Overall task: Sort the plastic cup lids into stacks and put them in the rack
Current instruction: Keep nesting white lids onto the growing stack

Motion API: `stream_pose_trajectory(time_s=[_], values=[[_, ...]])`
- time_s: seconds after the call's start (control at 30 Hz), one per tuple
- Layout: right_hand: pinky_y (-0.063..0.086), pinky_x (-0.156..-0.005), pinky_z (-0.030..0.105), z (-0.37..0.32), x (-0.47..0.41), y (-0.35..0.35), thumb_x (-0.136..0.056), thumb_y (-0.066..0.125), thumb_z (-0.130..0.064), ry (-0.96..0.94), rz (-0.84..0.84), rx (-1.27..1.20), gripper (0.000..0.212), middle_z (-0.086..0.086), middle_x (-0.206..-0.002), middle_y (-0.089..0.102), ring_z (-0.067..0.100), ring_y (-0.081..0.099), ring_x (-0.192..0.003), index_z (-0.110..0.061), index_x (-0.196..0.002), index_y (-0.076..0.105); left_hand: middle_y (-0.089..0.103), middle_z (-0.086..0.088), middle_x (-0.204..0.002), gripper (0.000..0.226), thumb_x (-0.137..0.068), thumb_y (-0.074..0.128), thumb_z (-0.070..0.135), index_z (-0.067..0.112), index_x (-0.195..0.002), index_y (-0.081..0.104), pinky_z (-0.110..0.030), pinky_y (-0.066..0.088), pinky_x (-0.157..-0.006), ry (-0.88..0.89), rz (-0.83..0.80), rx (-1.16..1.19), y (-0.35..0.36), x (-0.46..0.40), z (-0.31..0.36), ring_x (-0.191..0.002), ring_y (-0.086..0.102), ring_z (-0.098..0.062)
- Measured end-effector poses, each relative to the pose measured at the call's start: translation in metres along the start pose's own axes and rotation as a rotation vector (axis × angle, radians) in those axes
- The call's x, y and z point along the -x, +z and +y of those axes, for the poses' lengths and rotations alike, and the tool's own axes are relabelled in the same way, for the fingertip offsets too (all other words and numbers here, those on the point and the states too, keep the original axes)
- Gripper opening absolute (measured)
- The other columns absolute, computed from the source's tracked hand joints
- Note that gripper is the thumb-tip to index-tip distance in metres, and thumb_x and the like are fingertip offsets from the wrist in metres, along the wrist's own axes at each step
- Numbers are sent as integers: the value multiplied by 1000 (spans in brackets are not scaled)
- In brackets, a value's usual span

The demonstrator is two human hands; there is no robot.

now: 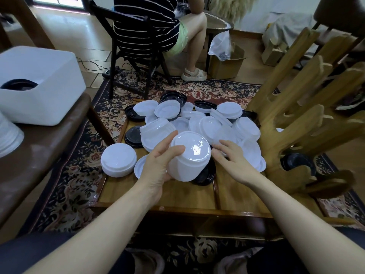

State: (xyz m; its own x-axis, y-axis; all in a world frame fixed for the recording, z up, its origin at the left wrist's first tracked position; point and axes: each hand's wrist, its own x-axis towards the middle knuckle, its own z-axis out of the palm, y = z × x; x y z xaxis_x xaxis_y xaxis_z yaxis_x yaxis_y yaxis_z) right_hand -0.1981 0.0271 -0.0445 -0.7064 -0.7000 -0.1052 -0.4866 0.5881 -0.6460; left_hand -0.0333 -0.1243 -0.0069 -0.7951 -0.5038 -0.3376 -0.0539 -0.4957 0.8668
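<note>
My left hand [160, 165] grips a tall stack of white plastic lids [188, 159], held tilted above the low wooden table [177, 196]. My right hand [233, 157] reaches out with straight fingers just right of the stack, over the pile. A heap of white lids [209, 123] and black lids [134, 135] covers the table's far half. A separate short white stack [118, 160] stands at the table's left edge. The wooden rack [292, 119] rises at the right, with black lids [296, 162] in its lower slot.
A white bin [39, 82] holding black lids sits on a brown bench [39, 155] at the left. A person sits on a dark chair [138, 52] beyond the table. A cardboard box [225, 64] stands on the floor behind. A patterned rug [79, 175] lies under the table.
</note>
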Motion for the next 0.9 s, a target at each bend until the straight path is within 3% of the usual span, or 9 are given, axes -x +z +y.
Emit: stream_pose_trajectory(time_s=[0.07,0.13,0.2,0.27,0.43,0.53,0.63,0.73,0.9], values=[[32,-112,51,22,-7,8,-85,26,-84,35,-78,127,81,11,-141,46,29,38,-133,-30,-141,48,68,16,-122,60,-62,71,35,42,-121,67,-33,51,-77,-7,-1,-7,-1,0,0,-114,58,-9],[29,-115,52,33,-11,12,-82,26,-87,55,-113,139,88,3,-149,41,26,33,-140,-29,-148,40,69,18,-118,59,-62,71,34,42,-121,67,-33,52,-79,-14,-9,-15,-1,0,0,-113,58,-8],[23,-119,47,11,-2,5,-89,40,-74,73,-72,81,78,-3,-154,36,21,25,-145,-24,-150,38,69,19,-116,59,-62,71,34,42,-120,68,-33,52,-80,-17,-12,-20,-1,1,0,-112,58,-7],[21,-120,37,-10,7,-4,-98,53,-43,95,6,-57,58,-3,-153,34,16,24,-145,-17,-148,40,69,19,-116,59,-61,71,34,43,-120,68,-33,51,-78,-19,-11,-21,-1,1,1,-113,58,-7],[43,-87,15,-43,29,-34,-90,68,-15,68,395,-454,33,-12,-118,62,2,55,-109,-23,-122,63,69,20,-116,57,-61,71,35,44,-116,68,-31,50,-74,-21,-11,-22,-1,-1,1,-111,58,-6],[51,-84,23,-49,37,-46,-87,70,-5,73,479,-689,31,-9,-102,66,6,59,-92,-23,-112,68,70,22,-111,54,-60,72,35,46,-113,69,-32,50,-76,-28,-21,-31,-1,-2,-1,-110,58,-5],[56,-73,24,-54,38,-50,-89,63,2,101,409,-997,33,-4,-89,69,9,66,-82,-20,-112,65,72,24,-106,52,-61,72,36,48,-111,70,-33,50,-79,-30,-34,-39,-2,-3,-3,-111,58,-5],[59,-68,26,-57,37,-53,-86,58,2,130,275,-1312,39,4,-102,69,14,67,-84,-19,-119,59,72,26,-105,53,-61,73,36,47,-113,70,-34,50,-78,-30,-37,-47,-2,-3,-4,-111,59,-6],[60,-67,31,-59,39,-51,-80,55,1,55,54,-1438,59,8,-116,69,18,71,-90,-22,-134,54,71,20,-117,56,-62,74,36,48,-116,69,-36,50,-84,-27,-48,-49,-3,-2,-5,-116,59,-7]])
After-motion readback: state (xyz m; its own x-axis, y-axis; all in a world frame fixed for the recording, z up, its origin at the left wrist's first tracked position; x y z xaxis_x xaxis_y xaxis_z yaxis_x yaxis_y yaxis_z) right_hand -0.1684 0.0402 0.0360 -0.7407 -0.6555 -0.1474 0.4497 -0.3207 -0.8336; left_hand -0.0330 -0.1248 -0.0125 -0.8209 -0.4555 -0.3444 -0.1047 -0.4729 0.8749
